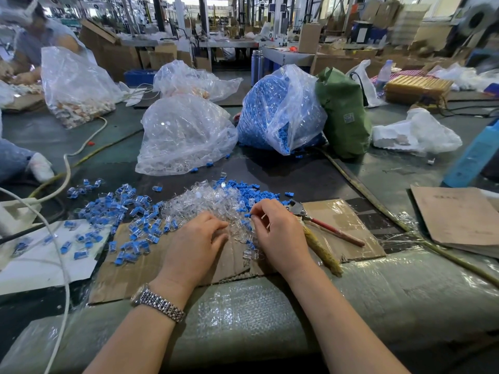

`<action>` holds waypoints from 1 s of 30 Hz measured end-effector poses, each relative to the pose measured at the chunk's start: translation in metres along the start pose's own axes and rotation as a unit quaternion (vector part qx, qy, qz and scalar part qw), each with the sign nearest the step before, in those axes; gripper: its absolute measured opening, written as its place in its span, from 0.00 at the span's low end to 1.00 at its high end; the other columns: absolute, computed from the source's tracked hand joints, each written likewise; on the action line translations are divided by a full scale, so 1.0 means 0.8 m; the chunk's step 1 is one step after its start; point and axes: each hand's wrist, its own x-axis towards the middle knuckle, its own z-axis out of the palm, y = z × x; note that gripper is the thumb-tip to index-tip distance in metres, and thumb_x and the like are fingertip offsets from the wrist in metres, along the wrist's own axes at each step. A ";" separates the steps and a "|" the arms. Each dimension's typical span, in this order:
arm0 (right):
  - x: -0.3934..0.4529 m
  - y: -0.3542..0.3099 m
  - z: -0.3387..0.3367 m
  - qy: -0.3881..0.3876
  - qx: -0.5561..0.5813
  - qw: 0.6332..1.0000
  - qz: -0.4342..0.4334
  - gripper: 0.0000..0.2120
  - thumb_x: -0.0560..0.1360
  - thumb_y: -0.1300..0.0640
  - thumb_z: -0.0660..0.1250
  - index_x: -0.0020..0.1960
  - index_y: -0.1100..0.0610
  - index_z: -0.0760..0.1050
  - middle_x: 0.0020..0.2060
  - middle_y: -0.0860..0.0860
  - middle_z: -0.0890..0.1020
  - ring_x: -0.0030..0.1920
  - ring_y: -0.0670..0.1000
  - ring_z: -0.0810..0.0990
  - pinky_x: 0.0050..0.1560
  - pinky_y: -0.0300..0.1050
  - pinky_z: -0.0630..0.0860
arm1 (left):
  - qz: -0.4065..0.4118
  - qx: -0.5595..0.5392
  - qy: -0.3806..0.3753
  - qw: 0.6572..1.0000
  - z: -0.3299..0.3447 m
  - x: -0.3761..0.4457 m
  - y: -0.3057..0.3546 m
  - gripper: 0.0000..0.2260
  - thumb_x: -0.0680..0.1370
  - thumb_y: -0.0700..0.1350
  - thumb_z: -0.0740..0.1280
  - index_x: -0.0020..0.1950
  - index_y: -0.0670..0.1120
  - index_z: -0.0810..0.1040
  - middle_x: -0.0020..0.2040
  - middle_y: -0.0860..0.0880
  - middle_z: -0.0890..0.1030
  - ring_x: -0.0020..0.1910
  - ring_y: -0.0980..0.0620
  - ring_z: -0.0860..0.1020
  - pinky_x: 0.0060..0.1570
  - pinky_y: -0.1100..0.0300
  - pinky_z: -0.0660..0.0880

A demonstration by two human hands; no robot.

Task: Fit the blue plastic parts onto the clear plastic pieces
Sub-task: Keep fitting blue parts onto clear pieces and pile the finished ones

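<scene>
1. The right hand [280, 233] pinches one blue part [247, 215] at its fingertips, just above the loose clear pieces [213, 201] heaped on the table [270, 314].
2. The left hand [197, 244] rests with fingers loosely curled, tips at the near edge of that heap; whether it holds a clear piece cannot be told.
3. Both parts look light, small, rigid and smooth, so likely slippery; a fingertip pinch across the sides suits them.
4. Assembled pieces [135, 228] lie left of the left fingers.
</scene>
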 end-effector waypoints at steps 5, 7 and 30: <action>0.001 -0.001 -0.001 0.002 0.011 1.000 0.002 0.02 0.80 0.58 0.66 0.51 0.51 0.75 0.45 0.45 0.76 0.43 0.45 0.73 0.44 0.44 0.75 | -0.040 -0.124 0.079 0.988 -0.012 0.003 0.008 0.07 0.77 0.47 0.72 0.54 0.54 0.83 0.48 0.56 0.81 0.34 0.61 0.74 0.37 0.70 0.72; 0.001 -0.003 -0.001 0.008 0.020 1.000 -0.003 0.01 0.81 0.58 0.66 0.51 0.53 0.75 0.46 0.46 0.77 0.44 0.46 0.75 0.46 0.46 0.76 | -0.093 -0.228 0.073 0.966 -0.017 0.003 0.007 0.05 0.76 0.46 0.73 0.51 0.54 0.84 0.43 0.54 0.81 0.34 0.60 0.75 0.35 0.69 0.75; -0.006 -0.033 -0.003 0.022 0.041 0.992 -0.121 0.04 0.83 0.61 0.60 0.53 0.59 0.74 0.47 0.50 0.73 0.42 0.48 0.72 0.41 0.44 0.72 | -0.242 -0.679 -0.114 0.683 -0.029 0.008 0.006 0.11 0.72 0.35 0.72 0.54 0.38 0.86 0.52 0.36 0.85 0.49 0.46 0.86 0.48 0.61 0.82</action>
